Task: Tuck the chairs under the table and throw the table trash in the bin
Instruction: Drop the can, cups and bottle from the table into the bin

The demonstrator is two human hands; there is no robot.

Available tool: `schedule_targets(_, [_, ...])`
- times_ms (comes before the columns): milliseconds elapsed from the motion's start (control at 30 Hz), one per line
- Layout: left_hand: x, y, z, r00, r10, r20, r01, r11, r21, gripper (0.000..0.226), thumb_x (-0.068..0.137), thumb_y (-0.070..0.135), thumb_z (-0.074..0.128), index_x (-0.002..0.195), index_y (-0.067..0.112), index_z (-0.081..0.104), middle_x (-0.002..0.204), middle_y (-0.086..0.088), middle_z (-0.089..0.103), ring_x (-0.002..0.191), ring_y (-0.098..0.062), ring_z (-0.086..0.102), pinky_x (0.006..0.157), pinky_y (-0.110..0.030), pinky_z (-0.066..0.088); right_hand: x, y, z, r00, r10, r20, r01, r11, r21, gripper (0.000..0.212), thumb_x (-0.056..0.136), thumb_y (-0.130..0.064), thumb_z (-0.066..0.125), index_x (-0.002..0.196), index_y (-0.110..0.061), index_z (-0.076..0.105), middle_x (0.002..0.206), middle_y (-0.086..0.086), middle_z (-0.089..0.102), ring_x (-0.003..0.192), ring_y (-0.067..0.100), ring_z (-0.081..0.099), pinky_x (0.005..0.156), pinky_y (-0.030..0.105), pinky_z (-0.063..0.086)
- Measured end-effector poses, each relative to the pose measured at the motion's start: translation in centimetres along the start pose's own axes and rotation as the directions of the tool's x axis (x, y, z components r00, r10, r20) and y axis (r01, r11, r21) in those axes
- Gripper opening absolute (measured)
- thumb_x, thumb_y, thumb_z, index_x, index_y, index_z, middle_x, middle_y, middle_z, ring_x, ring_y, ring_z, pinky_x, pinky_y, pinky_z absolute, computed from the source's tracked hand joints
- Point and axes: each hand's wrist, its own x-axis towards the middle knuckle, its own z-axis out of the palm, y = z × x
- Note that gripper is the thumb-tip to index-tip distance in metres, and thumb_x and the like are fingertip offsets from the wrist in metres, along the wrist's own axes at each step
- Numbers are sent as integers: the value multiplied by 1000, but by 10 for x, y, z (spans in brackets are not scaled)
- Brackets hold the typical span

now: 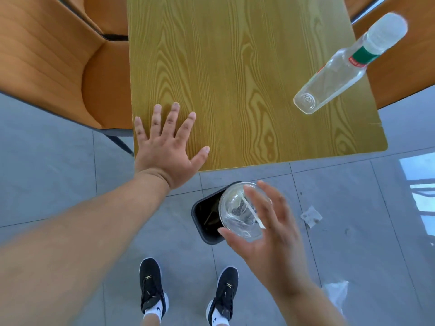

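Cup [242, 211] over bin [207, 215], bottle [339, 69] on table [235, 78]

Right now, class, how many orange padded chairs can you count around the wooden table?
2: one orange padded chair at the table's left, another at its right edge, mostly cropped.

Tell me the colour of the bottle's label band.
Green with a red strip, on the clear bottle; seen in the head view.

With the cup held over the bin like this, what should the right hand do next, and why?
Probably let go. The right hand holds the clear cup right above the open black bin on the floor, so opening the fingers should drop it in. The bottle on the table would come after.
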Motion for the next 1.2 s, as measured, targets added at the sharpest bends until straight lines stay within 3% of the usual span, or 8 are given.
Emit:
schedule_targets(200, [0, 0, 0, 1000, 3, 3, -3, 1000, 5, 85, 91, 86, 15, 163, 40, 13, 175, 0, 3, 159, -32, -8, 122, -68, -8, -23, 33, 27, 908, 193, 373, -167, 981, -101, 108, 77, -74, 72, 160, -50, 7, 170, -11, 15, 153, 24, 20, 121, 46, 31])
schedule_targets(333, [0, -2, -1, 1000, 4, 5, -4, 1000, 18, 84, 92, 85, 16, 163, 39, 12, 175, 0, 2, 159, -31, -9, 122, -68, -6, 10, 43, 3, 960, 272, 66, -269, 962, -45, 90, 81, -71, 64, 156, -36, 27, 160, -7, 36, 147, 18, 34, 116, 41, 36])
schedule_targets(467, [-1, -2, -1, 1000, 11, -3, -11, 1000, 22, 84, 93, 84, 19, 164, 39, 14, 175, 0, 3, 159, -31, -8, 122, -69, -3, 89, 65, -51, 899, 333, -284, -325, 943, 75, 94, 82, -62, 72, 156, -25, 27, 155, 0, 39, 142, 26, 42, 112, 56, 42])
schedule_targets(567, [-1, -3, 0, 1000, 11, -11, -10, 1000, 25, 84, 93, 84, 19, 164, 39, 14, 174, 0, 4, 159, -31, -8, 122, -69, -1, 159, 77, -84, 858, 359, -368, -340, 933, 118, 108, 79, -62, 79, 160, -20, 21, 162, 6, 33, 147, 27, 37, 113, 56, 41])
schedule_targets(667, [0, -1, 0, 1000, 11, -20, -11, 1000, 24, 84, 93, 84, 21, 164, 38, 16, 174, -1, 7, 159, -32, -6, 122, -69, 0, 213, 78, -94, 846, 421, -327, -355, 903, 243, 112, 76, -57, 85, 160, -15, 23, 160, 5, 36, 147, 19, 36, 119, 46, 35])
schedule_targets(767, [0, 2, -1, 1000, 12, -13, -12, 1000, 21, 85, 93, 84, 20, 164, 38, 16, 174, -1, 7, 159, -32, -5, 122, -69, -1, 239, 74, -92, 861, 423, -283, -342, 893, 293, 81, 80, -49, 85, 145, -20, 46, 133, -6, 59, 122, 11, 57, 108, 37, 47])
schedule_targets(900, [1, 2, -4, 1000, 6, 4, -6, 1000, 18, 85, 92, 84, 17, 164, 38, 15, 174, -2, 5, 159, -32, -7, 122, -69, -2, 213, 50, -70, 913, 353, -205, -293, 917, 272, 55, 84, -47, 80, 128, -28, 56, 114, -15, 65, 104, 3, 63, 91, 26, 51])
schedule_targets(1200, [0, 0, -2, 1000, 4, -4, -4, 1000, -2, 86, 91, 84, 18, 163, 38, 16, 174, -2, 7, 159, -33, -5, 121, -70, -2, 24, -16, -12, 978, 82, 190, -132, 954, 270, 65, 76, -54, 82, 131, -42, 50, 126, -22, 59, 114, 10, 63, 90, 16, 47])
